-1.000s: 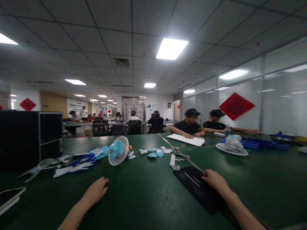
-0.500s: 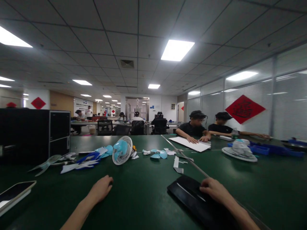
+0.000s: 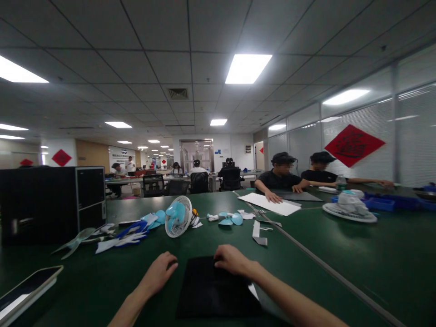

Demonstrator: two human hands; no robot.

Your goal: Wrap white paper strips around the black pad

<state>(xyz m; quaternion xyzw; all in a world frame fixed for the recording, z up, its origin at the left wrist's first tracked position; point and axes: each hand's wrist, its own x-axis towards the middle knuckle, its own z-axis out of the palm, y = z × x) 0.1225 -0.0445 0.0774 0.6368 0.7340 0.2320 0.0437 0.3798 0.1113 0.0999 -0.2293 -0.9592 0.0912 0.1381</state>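
A flat black sheet [image 3: 213, 290], perhaps a folder, lies in front of me on the green table. My right hand [image 3: 231, 261] has its fingers closed over the sheet's far edge. A small white patch [image 3: 254, 291] shows at the sheet's right side, under my forearm. Just left of the sheet, my left hand [image 3: 160, 272] hovers low over the table or rests on it; I cannot tell which. Its fingers are loosely bent, the thumb stands apart, and nothing is in it. Beyond my hands stands a small fan head [image 3: 178, 217] with a white grille and light blue blades.
Blue-and-white gloves [image 3: 127, 235], loose blades [image 3: 230, 219] and grey-white strips [image 3: 259, 234] lie farther back. A phone-like device [image 3: 29, 290] is at left, by a black computer case [image 3: 90, 200]. A metal strip [image 3: 316, 259] crosses the table. Across it, a co-worker [image 3: 282, 177] handles white board [image 3: 269, 203].
My right hand has drawn the black sheet leftward, to in front of me. My left hand's fingers have spread a little. The co-worker's hands have moved apart, and a dark grey sheet shows there.
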